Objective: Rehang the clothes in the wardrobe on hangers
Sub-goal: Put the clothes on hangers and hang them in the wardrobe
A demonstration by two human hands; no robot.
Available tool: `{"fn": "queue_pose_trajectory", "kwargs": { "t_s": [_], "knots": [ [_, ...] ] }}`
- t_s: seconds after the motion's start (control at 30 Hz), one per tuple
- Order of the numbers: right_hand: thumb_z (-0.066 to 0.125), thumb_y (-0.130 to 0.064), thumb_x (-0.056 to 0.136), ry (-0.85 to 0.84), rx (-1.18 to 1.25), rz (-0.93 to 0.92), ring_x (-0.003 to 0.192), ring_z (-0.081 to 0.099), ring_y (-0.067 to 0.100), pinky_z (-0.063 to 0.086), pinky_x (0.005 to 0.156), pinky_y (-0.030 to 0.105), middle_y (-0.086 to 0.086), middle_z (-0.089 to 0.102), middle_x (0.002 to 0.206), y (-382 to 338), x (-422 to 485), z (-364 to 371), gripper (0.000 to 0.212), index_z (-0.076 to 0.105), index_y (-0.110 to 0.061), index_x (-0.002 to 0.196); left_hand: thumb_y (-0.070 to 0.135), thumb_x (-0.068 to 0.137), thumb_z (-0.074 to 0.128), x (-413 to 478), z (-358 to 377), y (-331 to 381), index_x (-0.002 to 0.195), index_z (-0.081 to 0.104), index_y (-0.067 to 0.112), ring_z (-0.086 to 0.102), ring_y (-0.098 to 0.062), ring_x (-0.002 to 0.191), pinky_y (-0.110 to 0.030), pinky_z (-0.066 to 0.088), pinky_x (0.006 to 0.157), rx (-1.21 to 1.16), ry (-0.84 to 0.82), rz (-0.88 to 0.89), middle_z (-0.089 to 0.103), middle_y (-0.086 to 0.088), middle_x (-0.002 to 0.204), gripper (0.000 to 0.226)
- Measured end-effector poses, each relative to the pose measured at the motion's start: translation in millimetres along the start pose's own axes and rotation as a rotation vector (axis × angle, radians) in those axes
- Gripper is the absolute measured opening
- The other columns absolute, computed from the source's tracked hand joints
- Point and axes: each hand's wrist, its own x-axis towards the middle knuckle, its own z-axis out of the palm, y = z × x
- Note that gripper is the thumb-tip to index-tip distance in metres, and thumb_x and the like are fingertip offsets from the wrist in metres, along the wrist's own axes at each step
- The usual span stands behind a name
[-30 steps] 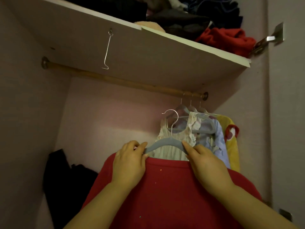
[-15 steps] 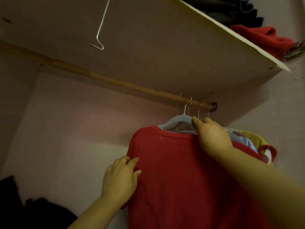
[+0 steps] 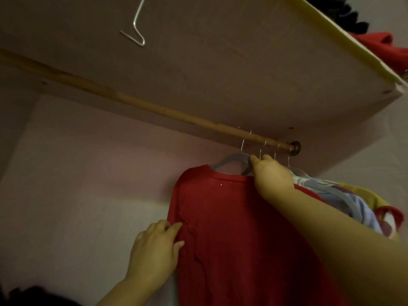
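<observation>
A red garment (image 3: 238, 228) hangs on a grey hanger (image 3: 229, 161) whose metal hook is over the wooden rail (image 3: 132, 102) near its right end. My right hand (image 3: 270, 175) grips the hanger's right shoulder at the collar. My left hand (image 3: 154, 246) touches the garment's left edge, with thumb and fingers at the fabric. Just right of it on the same rail hang pale blue and white clothes (image 3: 344, 199) and a yellow piece (image 3: 371, 195).
A shelf board (image 3: 220, 51) runs right above the rail, with red and dark clothes (image 3: 379, 47) piled on top. A bent wire hook (image 3: 134, 25) hangs under the shelf at the left. Dark clothing (image 3: 33, 297) lies at the lower left. Pink walls close in the wardrobe.
The red garment went up from chest height and its hanger hook is now over the rail. My left hand dropped from the hanger to the garment's left side. The view tilted upward.
</observation>
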Motion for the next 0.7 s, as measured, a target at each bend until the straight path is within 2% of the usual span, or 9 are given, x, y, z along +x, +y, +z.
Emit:
{"fn": "queue_pose_trajectory", "kwargs": {
  "t_s": [0.03,0.1,0.2,0.3,0.4,0.5,0.57,0.7],
  "knots": [
    [0.041,-0.001,0.090,-0.009,0.005,0.002,0.105,0.055,0.033,0.044,0.074,0.037,0.013,0.050,0.115,-2,1,1,0.043,0.042,-0.013,0.131,0.040,0.088,0.057,0,3,-1,0.133,0.050,0.029,0.055,-0.017,0.106,-0.031,0.043,0.086,0.002,-0.004,-0.012,0.057,0.005,0.116,0.047],
    [0.040,-0.001,0.090,-0.031,0.021,0.000,0.107,0.055,0.034,0.045,0.077,0.038,0.014,0.051,0.116,-6,4,3,0.041,0.045,-0.012,0.130,0.044,0.093,0.045,-1,6,-3,0.140,0.038,0.035,0.048,-0.012,0.115,-0.026,0.038,0.093,0.008,0.026,-0.022,0.050,0.010,0.125,0.049],
    [0.040,0.000,0.091,-0.053,0.042,0.005,0.110,0.053,0.033,0.046,0.075,0.038,0.014,0.050,0.118,-13,2,8,0.046,0.040,-0.013,0.134,0.044,0.092,0.046,-3,8,-1,0.139,0.041,0.034,0.049,-0.012,0.115,-0.027,0.038,0.093,-0.028,-0.002,-0.039,0.051,0.010,0.125,0.048],
    [0.041,-0.003,0.092,-0.065,0.040,0.008,0.111,0.050,0.031,0.047,0.078,0.039,0.012,0.049,0.120,-15,-9,11,0.051,0.033,-0.014,0.141,0.046,0.093,0.041,-11,10,-5,0.141,0.035,0.037,0.046,-0.008,0.117,-0.024,0.036,0.095,0.020,-0.019,-0.035,0.048,0.013,0.126,0.049],
    [0.043,-0.016,0.095,-0.027,-0.048,-0.036,0.118,0.045,0.028,0.039,0.094,0.039,0.009,0.049,0.126,-15,-28,13,0.050,0.031,-0.018,0.143,0.047,0.094,0.040,-17,5,-4,0.141,0.032,0.037,0.044,-0.007,0.117,-0.023,0.035,0.095,0.066,-0.063,-0.061,0.046,0.014,0.126,0.049],
    [0.040,-0.024,0.096,-0.015,-0.073,-0.104,0.136,0.026,0.029,0.018,0.112,0.045,0.009,0.033,0.146,-16,-58,14,0.048,0.032,-0.023,0.144,0.045,0.094,0.039,-26,-4,6,0.142,0.032,0.036,0.044,-0.010,0.118,-0.024,0.035,0.094,0.102,-0.109,-0.087,0.046,0.011,0.128,0.049],
    [0.038,-0.025,0.097,-0.047,-0.050,-0.151,0.139,0.020,0.029,0.009,0.115,0.047,0.008,0.029,0.149,-17,-81,14,0.047,0.032,-0.024,0.143,0.044,0.095,0.039,-35,-11,17,0.142,0.031,0.035,0.044,-0.011,0.117,-0.025,0.034,0.093,0.119,-0.134,-0.090,0.046,0.009,0.129,0.049],
    [0.041,-0.025,0.094,-0.177,0.027,-0.198,0.135,0.028,0.027,0.015,0.113,0.045,0.006,0.036,0.143,-16,-142,11,0.047,0.036,-0.024,0.141,0.041,0.095,0.041,-62,-27,43,0.141,0.034,0.032,0.045,-0.014,0.116,-0.028,0.036,0.093,0.103,-0.187,-0.105,0.047,0.005,0.128,0.048]
  ]
}}
